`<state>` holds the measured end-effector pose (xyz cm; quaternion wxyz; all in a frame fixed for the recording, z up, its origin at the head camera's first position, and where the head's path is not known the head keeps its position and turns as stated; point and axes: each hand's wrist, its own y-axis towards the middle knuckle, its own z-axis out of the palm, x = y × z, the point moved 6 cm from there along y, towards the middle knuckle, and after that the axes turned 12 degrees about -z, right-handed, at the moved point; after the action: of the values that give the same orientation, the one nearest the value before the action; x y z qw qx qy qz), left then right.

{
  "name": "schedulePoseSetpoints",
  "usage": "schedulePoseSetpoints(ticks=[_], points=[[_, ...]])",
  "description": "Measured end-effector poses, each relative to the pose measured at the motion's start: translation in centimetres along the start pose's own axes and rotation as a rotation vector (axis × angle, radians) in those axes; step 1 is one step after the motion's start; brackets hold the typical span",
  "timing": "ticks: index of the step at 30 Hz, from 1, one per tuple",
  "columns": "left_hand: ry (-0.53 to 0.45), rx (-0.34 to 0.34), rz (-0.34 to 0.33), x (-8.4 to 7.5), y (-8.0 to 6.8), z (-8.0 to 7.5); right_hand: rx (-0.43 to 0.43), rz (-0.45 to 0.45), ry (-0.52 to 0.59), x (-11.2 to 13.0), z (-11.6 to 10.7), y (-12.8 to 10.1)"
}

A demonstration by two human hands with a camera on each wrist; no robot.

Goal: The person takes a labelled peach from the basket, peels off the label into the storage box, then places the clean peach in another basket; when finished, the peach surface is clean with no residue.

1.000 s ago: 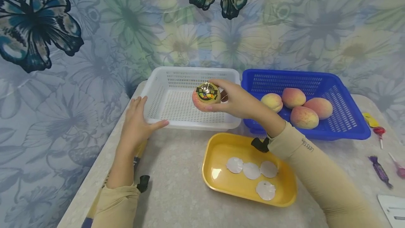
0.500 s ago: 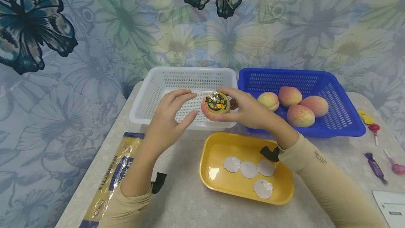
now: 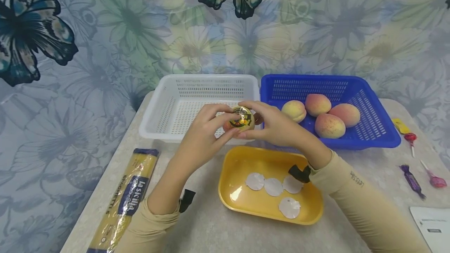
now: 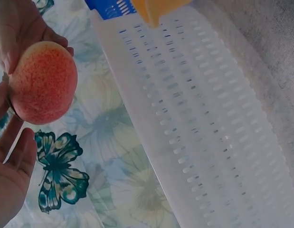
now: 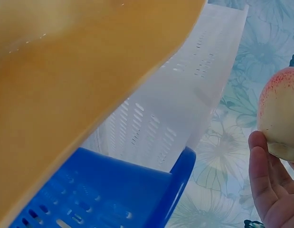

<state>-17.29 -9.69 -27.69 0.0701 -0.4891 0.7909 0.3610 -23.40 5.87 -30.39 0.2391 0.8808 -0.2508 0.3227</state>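
Note:
In the head view my right hand [image 3: 275, 124] grips a peach [image 5: 282, 111] from its right side, over the front part of the white basket. A round gold-and-black label [image 3: 246, 118] covers the peach's near face. My left hand [image 3: 204, 136] has come in from the left. Its extended fingers touch the label's face, with the thumb close to the lower edge. The left wrist view shows the peach's red side [image 4: 47, 83], a thin strip of the label's dark edge beside the fingertips.
A white basket [image 3: 165, 108] and a blue basket [image 3: 383, 141] holding several peaches [image 3: 329, 126] stand at the back. In front, a yellow tray [image 3: 232, 216] bears several white discs [image 3: 273, 187]. A spaghetti pack [image 3: 123, 202] lies left. Lollipops [image 3: 410, 138] and a purple-wrapped candy [image 3: 411, 180] lie right.
My left hand has left the white basket's rim and moved right to the label. My right hand has brought the peach slightly nearer. The head view has shifted a little.

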Motion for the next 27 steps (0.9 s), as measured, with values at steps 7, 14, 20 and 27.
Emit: schedulePoseSetpoints(ticks=[7,14,20,27], points=[[-0.038,-0.074,0.026,-0.2,-0.1,-0.7,0.005,0.03,0.006,0.2,0.2,-0.4],[-0.071,-0.22,0.0,0.2,0.2,-1.5,-0.005,0.031,0.025,0.0,0.5,-0.7],[-0.083,-0.272,-0.031,0.7,0.1,-2.0,-0.01,0.074,0.02,-0.4,0.3,-1.4],[-0.153,-0.212,-0.093,1.1,-1.0,-1.6,-0.045,0.101,0.02,-1.3,-0.8,-3.0]])
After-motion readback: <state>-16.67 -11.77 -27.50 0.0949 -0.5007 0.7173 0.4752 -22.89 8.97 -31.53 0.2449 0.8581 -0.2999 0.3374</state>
